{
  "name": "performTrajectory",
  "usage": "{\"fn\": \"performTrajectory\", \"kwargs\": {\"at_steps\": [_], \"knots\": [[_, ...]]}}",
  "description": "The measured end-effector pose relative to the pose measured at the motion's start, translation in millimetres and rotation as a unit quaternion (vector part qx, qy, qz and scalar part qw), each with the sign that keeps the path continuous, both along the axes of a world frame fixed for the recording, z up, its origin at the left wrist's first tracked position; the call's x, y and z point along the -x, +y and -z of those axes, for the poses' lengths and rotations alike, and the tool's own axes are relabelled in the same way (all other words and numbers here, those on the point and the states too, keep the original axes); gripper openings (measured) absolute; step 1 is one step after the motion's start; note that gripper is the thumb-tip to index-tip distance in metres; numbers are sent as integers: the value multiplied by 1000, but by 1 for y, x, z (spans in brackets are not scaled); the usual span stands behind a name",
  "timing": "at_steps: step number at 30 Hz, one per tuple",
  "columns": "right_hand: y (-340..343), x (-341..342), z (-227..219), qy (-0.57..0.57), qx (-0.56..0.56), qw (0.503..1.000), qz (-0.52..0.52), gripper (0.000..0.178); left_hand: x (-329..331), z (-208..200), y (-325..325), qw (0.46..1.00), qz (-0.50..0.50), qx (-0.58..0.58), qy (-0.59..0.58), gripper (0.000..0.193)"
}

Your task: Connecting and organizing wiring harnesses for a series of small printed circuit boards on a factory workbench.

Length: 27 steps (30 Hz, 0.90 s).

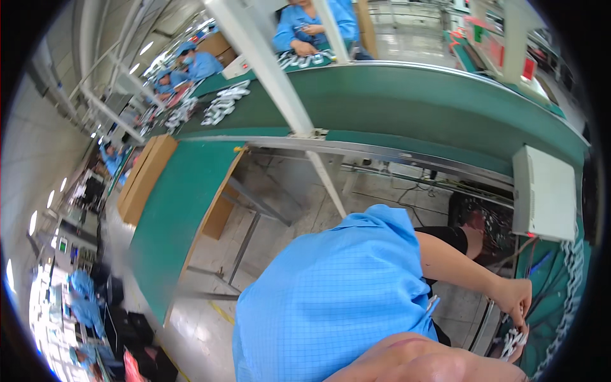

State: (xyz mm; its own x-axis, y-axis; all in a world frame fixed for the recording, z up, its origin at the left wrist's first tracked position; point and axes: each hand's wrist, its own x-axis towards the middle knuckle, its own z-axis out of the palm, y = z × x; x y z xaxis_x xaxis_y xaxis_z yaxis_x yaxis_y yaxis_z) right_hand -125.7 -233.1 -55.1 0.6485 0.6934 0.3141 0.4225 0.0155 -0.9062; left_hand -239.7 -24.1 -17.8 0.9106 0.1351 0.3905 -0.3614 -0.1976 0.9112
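My right hand (pixel 513 298) reaches out from a blue short sleeve to the far right and pinches a cluster of small white plastic parts (pixel 513 342) above a green work surface (pixel 541 331). A bare forearm fills the lower edge. Only the fingertips of my left hand (pixel 520 354) show, under the white parts, and its grip is unclear. A long string of the same white parts (pixel 573 274) runs along the right rim.
A green conveyor belt (pixel 407 102) curves across the top with piles of white parts (pixel 223 105). A white box (pixel 544 191) hangs on its side, above a dark bin of parts (pixel 493 223). Co-workers in blue (pixel 312 25) sit beyond. A white post (pixel 280 95) crosses diagonally.
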Motion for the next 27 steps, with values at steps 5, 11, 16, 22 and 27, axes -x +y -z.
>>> {"fn": "performTrajectory", "kwargs": {"at_steps": [5, 11, 16, 22, 27], "knots": [[20, 18, -32, -246, 80, 963, -81, 28, 9, 0, 11, 999, -24, -26, -30, 25], [34, 32, -44, -239, 25, 971, -2, 22, 28, -14, 22, 999, -6, 2, 52, 25], [29, 49, -69, -107, 6, 994, -3, 4, 35, -8, 11, 952, 125, 256, 112, 29], [22, 49, -63, -104, 39, 994, -6, 12, 41, -13, 1, 949, 125, 261, 124, 29], [24, 47, -67, -94, 72, 993, -11, 14, 39, -15, 11, 958, 133, 221, 124, 29]]}}
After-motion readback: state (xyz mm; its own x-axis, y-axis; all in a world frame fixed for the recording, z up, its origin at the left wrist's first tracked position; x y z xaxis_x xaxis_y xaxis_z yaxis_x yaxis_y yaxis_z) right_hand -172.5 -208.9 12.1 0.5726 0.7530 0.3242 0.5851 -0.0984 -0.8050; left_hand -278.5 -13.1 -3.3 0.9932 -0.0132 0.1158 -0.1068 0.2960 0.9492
